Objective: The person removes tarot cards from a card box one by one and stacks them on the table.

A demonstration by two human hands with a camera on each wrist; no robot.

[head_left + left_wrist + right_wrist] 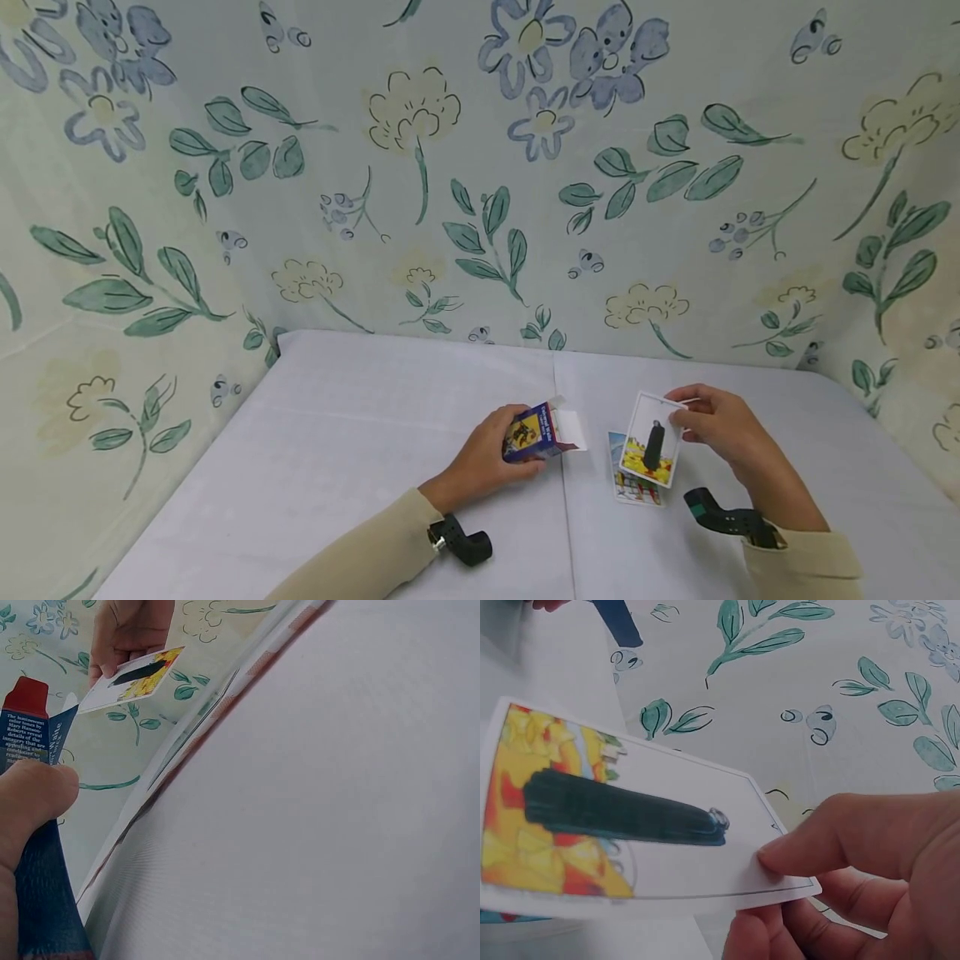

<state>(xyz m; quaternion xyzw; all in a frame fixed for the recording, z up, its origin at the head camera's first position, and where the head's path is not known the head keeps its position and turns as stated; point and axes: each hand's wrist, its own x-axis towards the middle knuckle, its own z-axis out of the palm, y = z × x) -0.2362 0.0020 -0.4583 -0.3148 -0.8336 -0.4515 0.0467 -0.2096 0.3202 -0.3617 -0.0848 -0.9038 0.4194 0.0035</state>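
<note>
My left hand [480,457] grips a small dark blue card box [528,435] with a yellow picture on its front. The box's end flap stands open, showing white, and faces right. In the left wrist view the thumb lies across the printed side of the box [46,877]. My right hand [726,427] pinches one picture card [642,427] at its upper right corner, thumb on the face. That card [630,814] shows a dark cloaked figure on a yellow and red ground. Under it, partly hidden, a colourful card or cards [636,493] lie on the table.
A white cloth covers the table [360,425], with a crease running down between the hands. Behind and at both sides hangs a floral cloth [420,183]. Black devices [463,542] are strapped to both wrists.
</note>
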